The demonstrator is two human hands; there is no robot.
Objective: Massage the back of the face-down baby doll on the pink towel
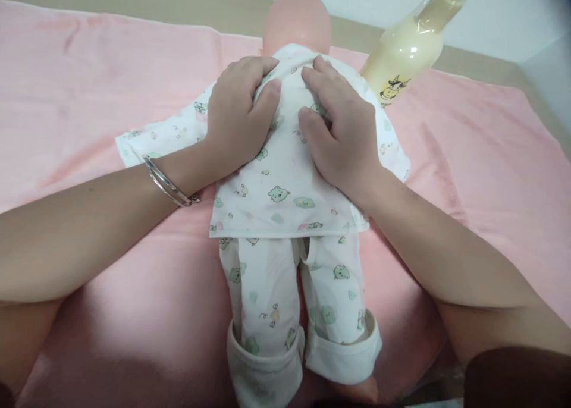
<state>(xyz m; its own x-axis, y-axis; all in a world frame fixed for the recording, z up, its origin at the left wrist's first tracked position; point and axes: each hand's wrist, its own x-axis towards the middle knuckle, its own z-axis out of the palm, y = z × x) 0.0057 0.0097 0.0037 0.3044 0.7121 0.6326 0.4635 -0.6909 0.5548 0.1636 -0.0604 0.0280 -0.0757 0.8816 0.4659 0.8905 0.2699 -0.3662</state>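
A baby doll (297, 21) lies on its front with the back of its bald head toward the far edge. It wears a white long-sleeved top (281, 170) printed with green bears, and matching trousers (267, 289) with turned-up cuffs. My left hand (243, 107) lies flat on the left side of the doll's upper back, fingers curving over the shoulder. On the right side of the upper back rests my right hand (341, 125), its thumb and fingers slightly apart. Neither hand grips anything. Bracelets (169, 182) circle my left wrist.
A pink blanket (111, 277) lies under the doll. At the far right a cream-coloured bottle (408, 48) with a cow picture leans beside the doll's shoulder. Behind the blanket runs a brown surface edge (214, 6) against a pale wall (357, 0).
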